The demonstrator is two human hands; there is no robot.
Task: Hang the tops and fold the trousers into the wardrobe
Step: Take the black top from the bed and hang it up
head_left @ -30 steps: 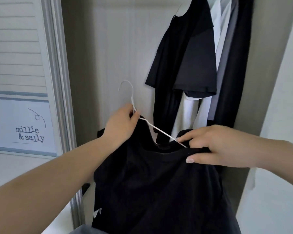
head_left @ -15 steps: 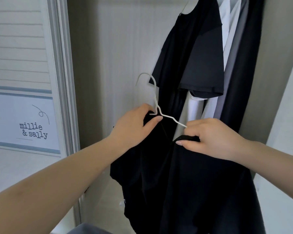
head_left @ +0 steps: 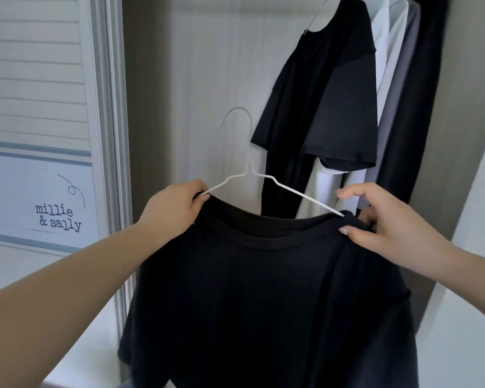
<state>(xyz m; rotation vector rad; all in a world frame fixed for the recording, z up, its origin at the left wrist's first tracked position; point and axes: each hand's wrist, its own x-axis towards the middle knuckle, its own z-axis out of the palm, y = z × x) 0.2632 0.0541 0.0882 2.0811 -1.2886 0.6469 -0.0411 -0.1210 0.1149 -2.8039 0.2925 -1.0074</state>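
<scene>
A black top (head_left: pixel 263 289) hangs in front of me on a white wire hanger (head_left: pixel 248 166) whose hook points up and stands free of any rail. My left hand (head_left: pixel 174 208) grips the top's left shoulder at the hanger's left end. At the right end of the neckline, my right hand (head_left: pixel 381 222) pinches the top's right shoulder over the hanger arm. The hanger's two arms run inside the neckline, and the neck opening is spread wide between my hands.
Inside the open wardrobe (head_left: pixel 202 65), a black T-shirt (head_left: pixel 328 88) hangs at the upper right, with white (head_left: pixel 389 46), grey and dark garments behind it. A sliding door (head_left: pixel 39 79) with lettering stands at the left. A pale wall (head_left: pixel 482 219) closes the right side.
My hands have moved apart along the neckline, spreading the black top across the hanger. The hanger now sits level and the top faces me squarely instead of bunched.
</scene>
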